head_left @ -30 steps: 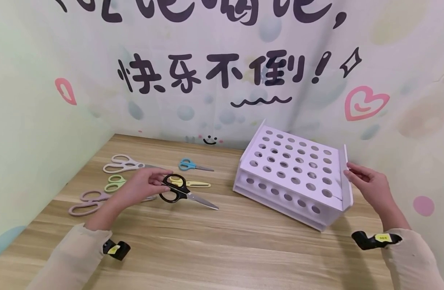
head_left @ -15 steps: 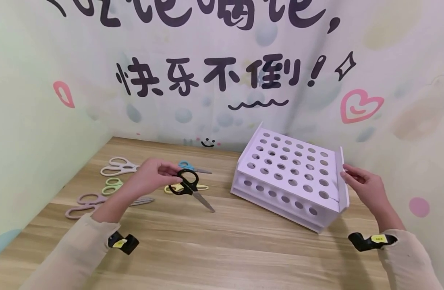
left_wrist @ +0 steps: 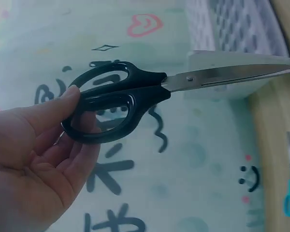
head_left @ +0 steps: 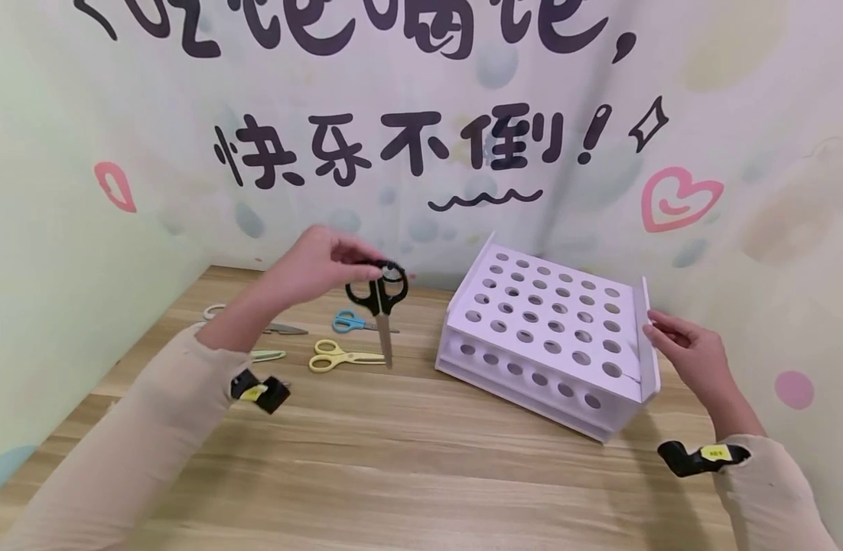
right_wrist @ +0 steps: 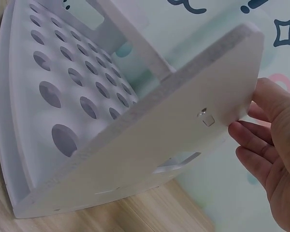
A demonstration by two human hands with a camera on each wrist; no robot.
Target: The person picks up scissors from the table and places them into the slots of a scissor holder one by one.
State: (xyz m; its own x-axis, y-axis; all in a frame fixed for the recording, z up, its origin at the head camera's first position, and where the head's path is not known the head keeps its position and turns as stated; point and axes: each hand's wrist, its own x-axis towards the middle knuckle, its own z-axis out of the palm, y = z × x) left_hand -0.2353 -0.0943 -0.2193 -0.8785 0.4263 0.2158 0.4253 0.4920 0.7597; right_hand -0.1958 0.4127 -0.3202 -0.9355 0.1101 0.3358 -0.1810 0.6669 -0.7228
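In the head view my left hand (head_left: pixel 321 264) holds black-handled scissors (head_left: pixel 379 295) by the finger loops, raised above the table with the blades hanging down. The left wrist view shows my thumb on one side of the handles (left_wrist: pixel 106 104) and curled fingers on the other; the blades look closed. On the right stands a white rack (head_left: pixel 552 306) with rows of round holes on its tilted top and front. My right hand (head_left: pixel 693 348) pinches the edge of the rack's right side panel (right_wrist: pixel 183 130) between thumb and fingers.
Yellow scissors (head_left: pixel 332 357) lie on the wooden table (head_left: pixel 394 467) beneath the raised scissors, with small blue scissors (head_left: pixel 349 321) behind. Farther left, white-handled scissors (head_left: pixel 215 311) and a green-edged blade (head_left: pixel 266 355) are partly hidden by my left arm. A printed cloth (head_left: pixel 394 222) hangs behind the table.
My left hand has lifted the black scissors up and to the right, and their blades have swung to point down. The yellow scissors are uncovered. My right hand stays at the rack.
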